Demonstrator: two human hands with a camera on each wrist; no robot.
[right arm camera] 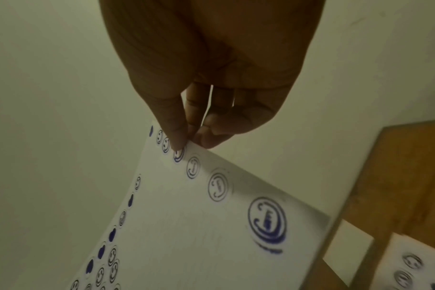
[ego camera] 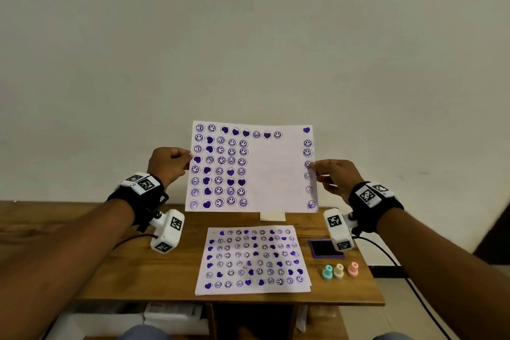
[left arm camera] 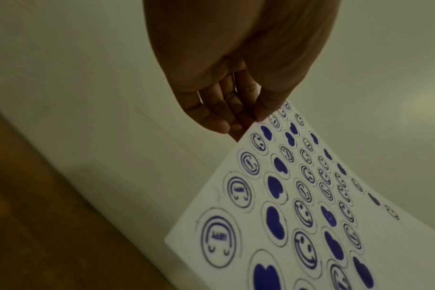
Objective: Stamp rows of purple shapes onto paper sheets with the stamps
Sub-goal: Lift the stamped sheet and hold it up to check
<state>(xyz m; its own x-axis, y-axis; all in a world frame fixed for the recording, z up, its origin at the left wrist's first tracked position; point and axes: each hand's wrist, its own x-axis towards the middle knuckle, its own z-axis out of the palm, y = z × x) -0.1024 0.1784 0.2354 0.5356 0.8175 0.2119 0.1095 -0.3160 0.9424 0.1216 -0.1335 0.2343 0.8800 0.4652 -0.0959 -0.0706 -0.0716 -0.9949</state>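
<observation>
Left hand [ego camera: 168,164], right hand [ego camera: 335,176] raised, pinching.

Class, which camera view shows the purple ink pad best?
The head view: the ink pad lies on the table beside the flat stamped sheet, partly covered by the right wrist camera. Neither wrist view shows it; both show the held sheet.

A wooden table [ego camera: 132,270] stands against a plain pale wall [ego camera: 248,36], with white items, possibly boxes [ego camera: 171,315], stored indistinctly beneath it and a tiled floor [ego camera: 386,312] to the right.
</observation>
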